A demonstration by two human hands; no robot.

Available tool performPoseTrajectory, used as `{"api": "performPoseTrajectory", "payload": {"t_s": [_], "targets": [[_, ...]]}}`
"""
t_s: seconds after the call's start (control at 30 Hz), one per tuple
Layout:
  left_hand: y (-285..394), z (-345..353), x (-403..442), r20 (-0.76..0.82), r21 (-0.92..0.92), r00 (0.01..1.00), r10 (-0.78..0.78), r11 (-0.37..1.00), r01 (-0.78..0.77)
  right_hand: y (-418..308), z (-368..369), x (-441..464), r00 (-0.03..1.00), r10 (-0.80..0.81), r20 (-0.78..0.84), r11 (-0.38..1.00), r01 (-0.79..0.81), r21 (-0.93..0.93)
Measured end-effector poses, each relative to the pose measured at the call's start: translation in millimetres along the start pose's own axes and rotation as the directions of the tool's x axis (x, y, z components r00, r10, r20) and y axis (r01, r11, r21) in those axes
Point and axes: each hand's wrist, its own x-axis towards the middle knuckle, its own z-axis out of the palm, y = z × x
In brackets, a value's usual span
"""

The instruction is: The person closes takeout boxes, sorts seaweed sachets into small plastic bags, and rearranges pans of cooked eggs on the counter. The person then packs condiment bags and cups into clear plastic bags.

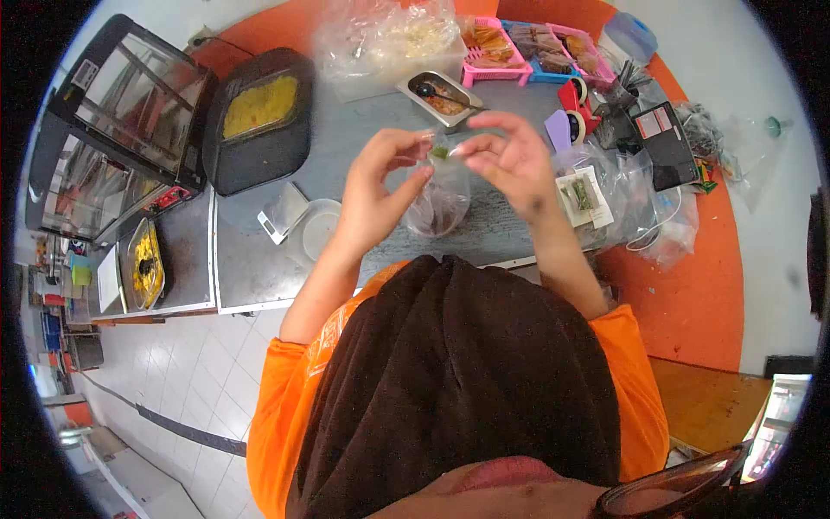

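Note:
A clear plastic bag (438, 203) hangs between my two hands over the grey tabletop, and something reddish-brown shows dimly through it. My left hand (385, 177) is closed at the bag's upper left side, thumb and fingers curved in toward its neck. From the other side my right hand (512, 164) pinches the top edge, its upper fingers raised. Between the fingertips sits a small green piece (439, 152); whether it is a leaf or tape I cannot tell. Just beyond the hands stands a metal pan (439, 97) of orange-brown food with a black ladle (425, 89).
To the left are a glass display warmer (130, 112), a black tray with yellow food (259, 108) and a small scale (281, 214). Pink baskets (494, 52) and a plastic-covered tub (389, 52) line the back. Right are tape dispensers (571, 121) and a packet (584, 197).

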Motion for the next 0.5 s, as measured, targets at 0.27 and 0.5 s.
{"api": "performPoseTrajectory", "payload": {"t_s": [0.27,0.5], "targets": [[-7.2,12.4,-8.6,-0.098,0.387,0.974,0.206,0.909,-0.154,63.5,-32.5,-20.8,0.999,0.022,0.039,0.968,-0.011,-0.251],[-56.6,43.6,-18.0,0.087,-0.39,0.996,0.011,0.92,0.024,73.0,-3.5,4.6,0.861,0.373,-0.346,0.908,-0.415,-0.054]]}}
